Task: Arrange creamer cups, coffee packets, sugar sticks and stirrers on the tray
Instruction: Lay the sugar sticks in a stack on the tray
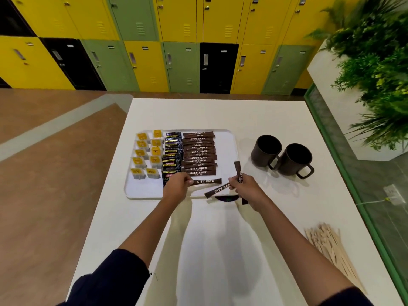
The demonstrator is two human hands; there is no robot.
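The left hand [176, 184] is pinching one sugar stick [206, 181] by its left end, long axis crosswise, hovering just below the sugar column [198, 154] on the tray [233, 146]. The right hand [242, 187] is gripping spare sticks [239, 171], while the stirrers [331, 250] are waiting well apart.

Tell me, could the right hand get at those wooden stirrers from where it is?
Probably yes: the stirrers lie on bare table on the right hand's side, nothing between, though it holds sugar sticks.
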